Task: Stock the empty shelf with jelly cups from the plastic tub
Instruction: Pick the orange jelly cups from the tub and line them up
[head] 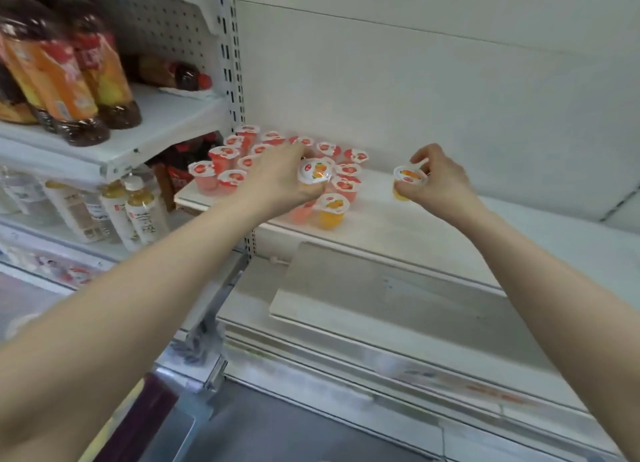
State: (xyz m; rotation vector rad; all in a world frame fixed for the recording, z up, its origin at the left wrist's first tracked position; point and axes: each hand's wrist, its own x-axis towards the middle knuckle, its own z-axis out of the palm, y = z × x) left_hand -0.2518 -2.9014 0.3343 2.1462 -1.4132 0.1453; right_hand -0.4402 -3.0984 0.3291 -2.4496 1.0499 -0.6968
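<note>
Head view — left grip (277, 181) and right grip (438, 181) each pinch one orange jelly cup (314, 173) (407, 181) above the shelf (433, 229).

2 bare forearms (145, 288), bare L hand (277, 181), bare R hand (441, 184)

jelly cups (225, 156) clustered at shelf (450, 226) left end. left hand (277, 181) holds cup (315, 174) over cluster; right hand (440, 181) holds second cup (408, 179) at cluster's 3 o'clock, apart. bottles (69, 80) at 9 o'clock, next bay.
</note>
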